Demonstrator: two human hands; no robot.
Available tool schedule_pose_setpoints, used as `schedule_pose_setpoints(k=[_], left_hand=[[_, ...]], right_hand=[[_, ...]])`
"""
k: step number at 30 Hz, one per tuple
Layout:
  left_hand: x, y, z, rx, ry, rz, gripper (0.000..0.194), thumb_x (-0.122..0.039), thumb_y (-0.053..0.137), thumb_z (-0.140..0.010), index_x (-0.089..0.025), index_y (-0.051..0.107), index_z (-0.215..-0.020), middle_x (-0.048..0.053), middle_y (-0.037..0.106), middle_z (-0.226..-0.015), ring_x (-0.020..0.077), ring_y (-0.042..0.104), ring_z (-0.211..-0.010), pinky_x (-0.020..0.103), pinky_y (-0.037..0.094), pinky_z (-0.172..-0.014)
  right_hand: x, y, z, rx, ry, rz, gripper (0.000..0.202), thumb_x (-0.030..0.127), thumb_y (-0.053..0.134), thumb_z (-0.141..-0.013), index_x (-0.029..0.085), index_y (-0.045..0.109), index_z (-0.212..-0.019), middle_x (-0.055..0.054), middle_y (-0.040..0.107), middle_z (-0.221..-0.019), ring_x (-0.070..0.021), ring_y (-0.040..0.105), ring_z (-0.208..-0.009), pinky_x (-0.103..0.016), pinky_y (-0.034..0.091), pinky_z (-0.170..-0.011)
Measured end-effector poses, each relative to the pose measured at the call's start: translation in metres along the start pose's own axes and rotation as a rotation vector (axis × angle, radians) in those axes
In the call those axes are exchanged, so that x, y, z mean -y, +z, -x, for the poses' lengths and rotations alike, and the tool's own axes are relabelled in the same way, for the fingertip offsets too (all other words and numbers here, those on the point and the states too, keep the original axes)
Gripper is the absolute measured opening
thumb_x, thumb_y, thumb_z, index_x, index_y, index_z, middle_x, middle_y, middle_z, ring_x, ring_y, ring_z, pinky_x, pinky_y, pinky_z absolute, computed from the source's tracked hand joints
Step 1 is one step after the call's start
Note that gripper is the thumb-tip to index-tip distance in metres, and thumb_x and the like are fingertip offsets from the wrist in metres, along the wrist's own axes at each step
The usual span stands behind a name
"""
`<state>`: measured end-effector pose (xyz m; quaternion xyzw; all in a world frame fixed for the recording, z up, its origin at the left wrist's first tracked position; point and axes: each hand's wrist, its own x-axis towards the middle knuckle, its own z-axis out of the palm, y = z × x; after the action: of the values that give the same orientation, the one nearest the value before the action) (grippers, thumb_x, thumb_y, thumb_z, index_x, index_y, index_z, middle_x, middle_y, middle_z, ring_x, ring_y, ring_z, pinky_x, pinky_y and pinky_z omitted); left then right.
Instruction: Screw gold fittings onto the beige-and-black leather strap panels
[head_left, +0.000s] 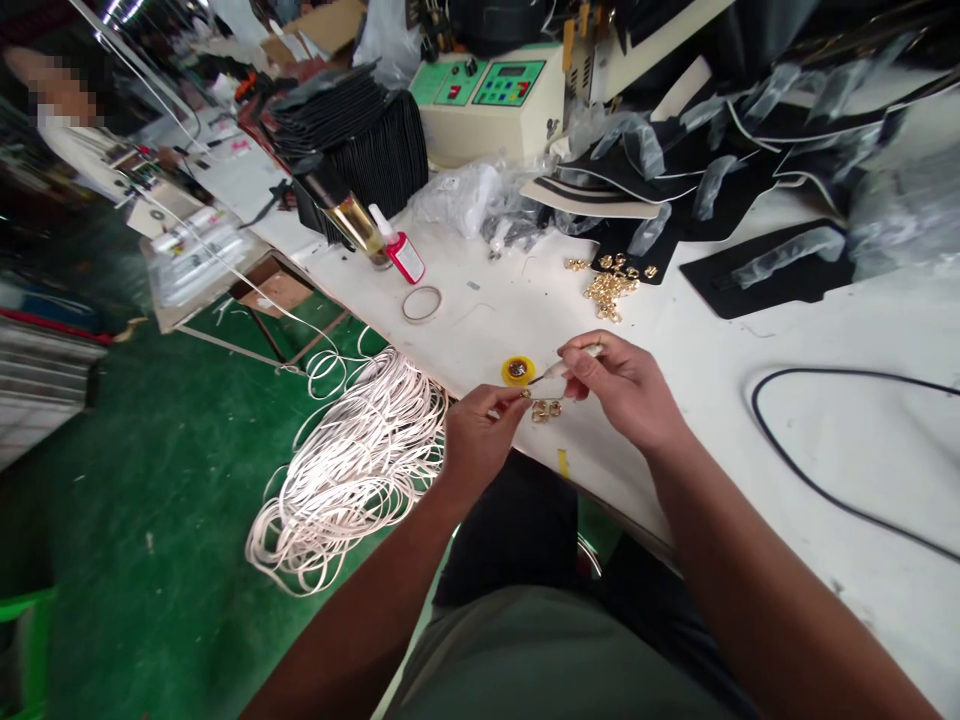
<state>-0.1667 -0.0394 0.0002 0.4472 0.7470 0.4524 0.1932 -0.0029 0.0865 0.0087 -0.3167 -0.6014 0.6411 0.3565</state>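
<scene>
My left hand [484,435] is closed in a pinch on a small gold metal fitting [526,394] at the table's near edge. Closed around a slim white-handled tool [556,370] with a thin dark tip, my right hand [622,385] holds that tip just above the fitting; whether they touch I cannot tell. A thin bent metal rod [553,399] shows below the right fingers. Just behind the left fingertips sits a round yellow dish [508,378] with small metal pieces in it. Several gold fittings [541,411] lie between the hands, and a larger gold pile [611,292] lies farther back.
A red bottle [406,260] with a white nozzle stands beside a dark-topped canister [352,222] and a ring [421,304]. Behind are a control box [487,105], plastic wrap [465,195] and black panels [772,260]. A black cable [765,430] lies right; white cord [360,460] heaps on the floor.
</scene>
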Motion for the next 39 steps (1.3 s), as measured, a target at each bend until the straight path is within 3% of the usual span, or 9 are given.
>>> schedule_pose_setpoints(k=[5,11,15,18,21,26,30,34,39], left_hand=[[0.012,0.007,0.010,0.097,-0.009,-0.080,0.011,-0.033,0.078,-0.088,-0.023,0.080,-0.085,0.001,0.076,-0.080,0.0150,0.066,-0.067,0.028,0.055,-0.067],[0.006,0.013,0.007,0.199,0.098,-0.340,0.007,-0.025,0.083,-0.083,-0.024,0.077,-0.081,0.001,0.074,-0.083,0.0180,0.068,-0.082,0.031,0.052,-0.079],[0.001,0.011,0.003,0.206,0.105,-0.420,0.009,-0.028,0.081,-0.086,-0.026,0.077,-0.094,-0.002,0.070,-0.081,0.0156,0.066,-0.075,0.029,0.050,-0.073],[-0.004,0.008,-0.006,0.159,0.120,-0.419,0.018,-0.034,0.080,-0.087,-0.025,0.075,-0.102,-0.004,0.066,-0.077,0.0145,0.064,-0.070,0.028,0.048,-0.069],[-0.020,0.012,-0.032,0.203,0.224,-0.447,0.020,-0.033,0.076,-0.091,-0.027,0.073,-0.110,-0.003,0.071,-0.085,0.0156,0.067,-0.076,0.028,0.049,-0.074],[-0.052,0.054,-0.100,0.367,0.368,-0.620,0.021,-0.038,0.064,-0.099,-0.029,0.074,-0.114,0.001,0.075,-0.105,0.0195,0.071,-0.088,0.031,0.048,-0.076],[-0.055,0.094,-0.141,0.445,0.367,-0.742,0.021,-0.034,0.059,-0.100,-0.027,0.075,-0.111,0.004,0.071,-0.113,0.0225,0.071,-0.093,0.033,0.047,-0.076],[-0.046,0.113,-0.156,0.444,0.358,-0.734,0.019,-0.037,0.061,-0.099,-0.026,0.077,-0.099,0.004,0.069,-0.107,0.0212,0.069,-0.084,0.033,0.046,-0.074],[-0.042,0.124,-0.158,0.421,0.345,-0.655,0.016,-0.035,0.064,-0.097,-0.026,0.077,-0.094,0.003,0.070,-0.106,0.0201,0.068,-0.084,0.032,0.046,-0.075]], right_hand=[[0.001,-0.006,-0.005,-0.262,0.002,-0.041,0.032,0.053,0.077,-0.089,0.021,0.072,-0.090,0.002,0.067,-0.070,-0.0115,0.060,-0.055,-0.025,0.048,-0.054],[-0.001,-0.012,-0.010,-0.374,0.032,-0.080,0.031,0.051,0.078,-0.088,0.020,0.073,-0.088,0.002,0.065,-0.068,-0.0115,0.059,-0.053,-0.025,0.049,-0.053],[-0.005,-0.022,-0.016,-0.486,0.044,-0.221,0.029,0.047,0.079,-0.086,0.019,0.072,-0.086,0.002,0.063,-0.067,-0.0106,0.057,-0.052,-0.024,0.048,-0.051],[-0.004,-0.033,-0.022,-0.600,0.023,-0.371,0.028,0.045,0.081,-0.083,0.018,0.071,-0.085,0.002,0.061,-0.066,-0.0097,0.055,-0.051,-0.023,0.044,-0.047],[-0.002,-0.044,-0.026,-0.691,-0.010,-0.491,0.030,0.045,0.081,-0.081,0.018,0.069,-0.085,0.003,0.059,-0.065,-0.0090,0.053,-0.050,-0.022,0.042,-0.044],[-0.001,-0.053,-0.028,-0.703,-0.014,-0.586,0.032,0.048,0.078,-0.081,0.020,0.065,-0.091,0.006,0.054,-0.066,-0.0081,0.050,-0.049,-0.021,0.042,-0.043],[-0.003,-0.055,-0.028,-0.679,0.000,-0.605,0.034,0.049,0.079,-0.082,0.020,0.064,-0.091,0.006,0.054,-0.066,-0.0077,0.049,-0.048,-0.020,0.042,-0.043],[0.001,-0.054,-0.029,-0.693,0.024,-0.660,0.033,0.047,0.081,-0.080,0.019,0.065,-0.090,0.006,0.055,-0.065,-0.0071,0.049,-0.049,-0.020,0.040,-0.043],[0.002,-0.051,-0.031,-0.670,0.027,-0.647,0.033,0.048,0.080,-0.080,0.020,0.065,-0.090,0.006,0.055,-0.065,-0.0077,0.048,-0.048,-0.021,0.040,-0.043]])
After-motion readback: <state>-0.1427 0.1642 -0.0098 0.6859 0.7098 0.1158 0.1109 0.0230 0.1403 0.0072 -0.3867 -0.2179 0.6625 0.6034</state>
